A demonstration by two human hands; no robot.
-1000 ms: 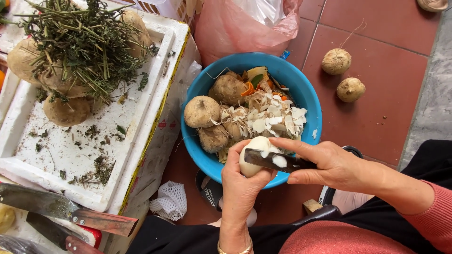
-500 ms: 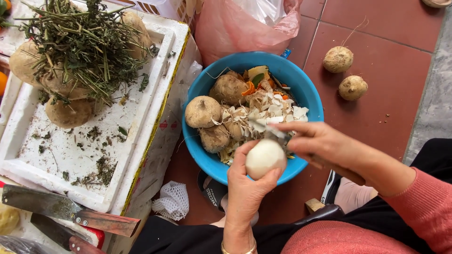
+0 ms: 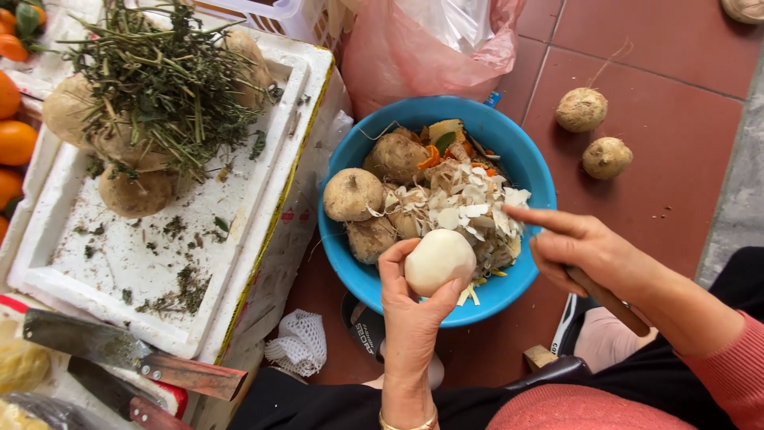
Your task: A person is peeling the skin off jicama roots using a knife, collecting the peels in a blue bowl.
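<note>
Red floor tiles (image 3: 676, 159) fill the right of the frame, two unpeeled tubers (image 3: 593, 131) lying on them at upper right. At centre, a blue bowl (image 3: 535, 171) holds more brown tubers and a heap of pale peelings. Left hand (image 3: 410, 318), low centre, has its grip clamped on a peeled white tuber (image 3: 439, 260) over the bowl's near rim. Right hand (image 3: 593, 255) is closed around a knife handle (image 3: 609, 301) — forefinger stretched toward the peelings, blade hidden. Peeling looks all but finished; a last trim would call for turning the tuber. At left, a white foam tray (image 3: 119, 263) carries tubers under green stalks — a cleaver (image 3: 127, 354) lies below it
</note>
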